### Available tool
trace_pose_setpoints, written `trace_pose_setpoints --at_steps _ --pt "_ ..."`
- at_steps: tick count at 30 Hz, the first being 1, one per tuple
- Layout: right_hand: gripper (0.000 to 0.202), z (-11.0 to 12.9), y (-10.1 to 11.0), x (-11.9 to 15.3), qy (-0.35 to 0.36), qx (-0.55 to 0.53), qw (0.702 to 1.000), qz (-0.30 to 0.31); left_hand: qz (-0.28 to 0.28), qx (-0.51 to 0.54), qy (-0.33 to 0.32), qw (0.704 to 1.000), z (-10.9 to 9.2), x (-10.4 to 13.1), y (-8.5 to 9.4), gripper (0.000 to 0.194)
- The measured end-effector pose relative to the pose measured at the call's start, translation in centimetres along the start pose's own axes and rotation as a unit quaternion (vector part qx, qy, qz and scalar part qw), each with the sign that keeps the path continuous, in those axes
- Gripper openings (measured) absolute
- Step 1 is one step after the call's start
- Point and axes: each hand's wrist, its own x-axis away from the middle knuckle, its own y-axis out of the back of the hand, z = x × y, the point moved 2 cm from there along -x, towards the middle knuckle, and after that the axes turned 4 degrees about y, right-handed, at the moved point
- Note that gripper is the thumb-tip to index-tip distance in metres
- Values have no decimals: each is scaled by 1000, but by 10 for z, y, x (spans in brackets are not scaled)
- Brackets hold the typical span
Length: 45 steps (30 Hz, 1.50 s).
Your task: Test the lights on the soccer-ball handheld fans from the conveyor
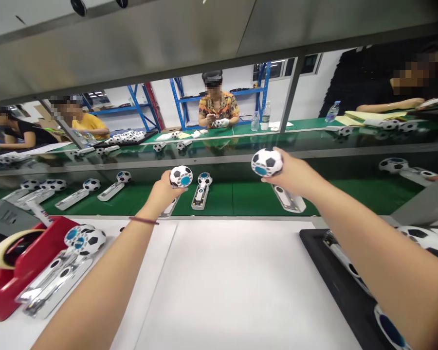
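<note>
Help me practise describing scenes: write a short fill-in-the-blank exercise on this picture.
1. The dark wristband is on the ____ wrist.
2. The left hand and right hand each have a grip on a ball-headed device, with ____ more lying directly between them.
3. The tape dispenser is coloured ____.
4. The right forearm appears across a ____ tray.

Missing words: left; one; red; black.

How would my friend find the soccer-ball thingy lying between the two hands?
Find the long green strip beyond the white tabletop. Between the left hand and the right hand, nearer the left, a soccer-ball gadget lies on the strip, its ball end pointing away. Each hand grips a similar gadget; this one isn't held.
</note>
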Motion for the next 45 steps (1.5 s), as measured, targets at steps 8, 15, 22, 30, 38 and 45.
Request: trace_pose_setpoints --at_steps 8,15,22,30,38,45 --pt "79 -8 -53 -39 -70 27 997 28 93 -48 53 993 60 -77 -30 26" --pt "89 58 -161 -43 -53 -160 977 128 136 -26 151 979 97 -83 -36 33" --pt "106 65 -213 -48 -139 -301 934 130 145 128 233 953 79 -62 -74 25" --pt "73 36 -135 -9 -87 -550 827 75 114 503 187 836 18 15 -48 35" --pt "35 71 -50 62 -164 -731 652 116 240 710 172 640 -51 79 -10 47" --pt "41 68 -49 107 -220 -720 641 149 246 667 127 692 -51 118 -38 49"
